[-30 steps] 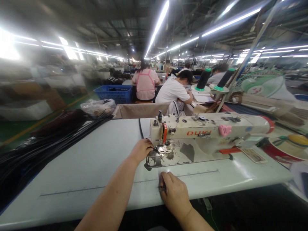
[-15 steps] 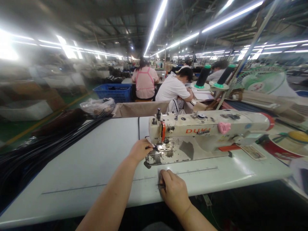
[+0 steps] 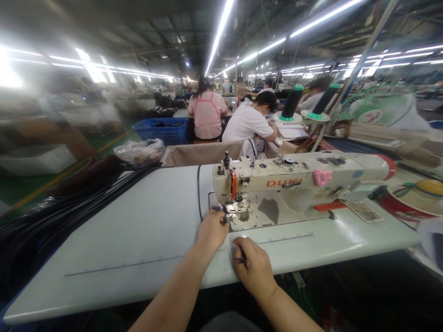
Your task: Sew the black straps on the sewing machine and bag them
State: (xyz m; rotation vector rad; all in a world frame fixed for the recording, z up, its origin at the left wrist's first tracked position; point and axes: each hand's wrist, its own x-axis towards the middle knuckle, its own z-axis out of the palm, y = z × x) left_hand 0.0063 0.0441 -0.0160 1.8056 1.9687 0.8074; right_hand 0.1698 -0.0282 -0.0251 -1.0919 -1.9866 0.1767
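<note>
My left hand (image 3: 212,230) is closed at the near left of the sewing machine (image 3: 297,177), just by the presser foot (image 3: 235,207). Its fingers pinch a thin black strip (image 3: 199,193), which runs over the table from the back edge down to the hand. Close to the table's front edge, my right hand (image 3: 255,265) is curled around a small, slim dark tool (image 3: 239,260); the fingers hide most of it, so its kind cannot be made out. Nothing lies under the presser foot that I can distinguish.
A bundle of long black strips (image 3: 69,216) hangs over the table's left side. Two black thread cones (image 3: 290,103) stand behind the machine. A blue crate (image 3: 162,131) and a beige fabric bin (image 3: 204,153) are beyond the table, near seated co-workers (image 3: 207,115).
My left hand has drawn back from the presser foot, toward me and slightly right, with the black strip. My right hand has shifted slightly, still holding the dark tool.
</note>
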